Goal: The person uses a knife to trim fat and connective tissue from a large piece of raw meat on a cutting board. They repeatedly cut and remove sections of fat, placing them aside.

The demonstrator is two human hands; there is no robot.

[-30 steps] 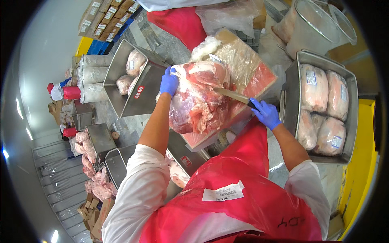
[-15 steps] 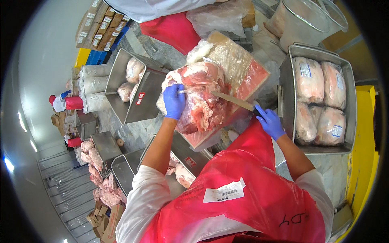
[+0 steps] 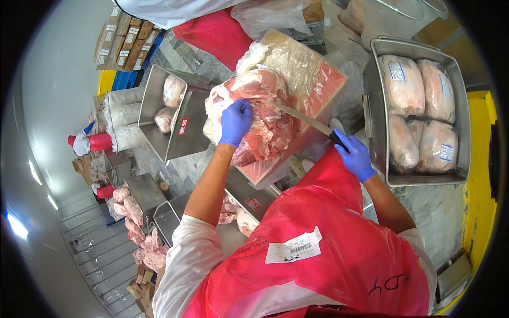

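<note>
A large piece of raw meat (image 3: 268,106), red with white fat, lies on a plastic-covered cutting block (image 3: 323,85) in front of me. My left hand (image 3: 236,123), in a blue glove, is closed at the meat's left side and grips its edge; the fingertips are partly hidden. In my right hand (image 3: 354,157), also gloved in blue, is a long knife (image 3: 310,122), held by its black handle. The blade slants up and left, its tip at the right part of the meat.
A steel bin (image 3: 374,122) with several bagged meat pieces stands at my right. At my left is another steel bin (image 3: 185,124) with wrapped meat, and farther off lies a heap of raw meat (image 3: 151,249). Across the block a person in a red apron (image 3: 212,37) stands close.
My left hand has turned and curled more tightly at the meat's left side. The knife stays with its tip at the meat. The whole view has shifted slightly.
</note>
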